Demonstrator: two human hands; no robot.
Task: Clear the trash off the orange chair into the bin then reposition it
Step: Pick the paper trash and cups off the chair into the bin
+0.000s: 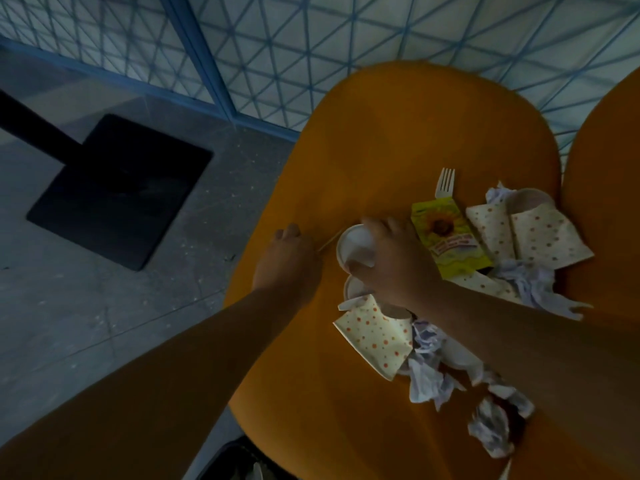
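The orange chair (398,143) fills the middle and right of the view, its seat strewn with trash. My right hand (398,261) grips a white paper cup (356,251) lying on its side near the seat's left edge. My left hand (287,261) has curled fingers at a thin wooden stick (330,241) beside that cup. A polka-dot cup (374,337) lies under my right forearm. Farther right are a yellow sunflower carton (450,237), a white plastic fork (445,183), more dotted cups (540,237) and crumpled tissue (429,379). No bin is in view.
A second orange chair (609,209) stands close on the right. A black square table base (121,188) with its post sits on the grey floor at left. A blue-framed lattice wall (242,46) runs behind the chairs. A dark object (235,462) shows at the bottom edge.
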